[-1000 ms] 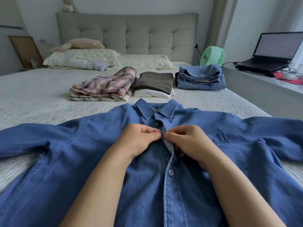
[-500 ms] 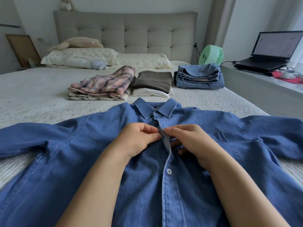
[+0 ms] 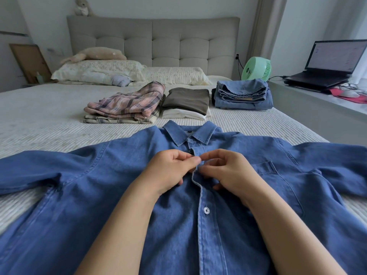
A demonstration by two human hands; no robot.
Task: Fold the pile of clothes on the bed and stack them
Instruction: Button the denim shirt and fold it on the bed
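Note:
A blue denim shirt (image 3: 99, 185) lies spread face up across the bed (image 3: 39, 120), sleeves out to both sides. My left hand (image 3: 170, 171) and my right hand (image 3: 228, 171) meet at its front placket just below the collar, each pinching one edge of the fabric near a button. A white button (image 3: 206, 210) lower down is fastened. Behind the shirt stand three folded stacks: plaid clothes (image 3: 127, 104), a brown top over white ones (image 3: 188, 100), and folded denim (image 3: 242, 94).
Pillows (image 3: 103, 72) and a plush toy lie at the padded headboard (image 3: 155, 40). A green fan (image 3: 256, 69) stands at the bed's far right corner. On the ledge to the right sit an open laptop (image 3: 327, 66) and a mouse on a red pad.
Both hands stayed at the placket near the collar. The right-hand fingers have shifted and spread a little, and the raised placket edge now lies flatter. The view has tilted slightly.

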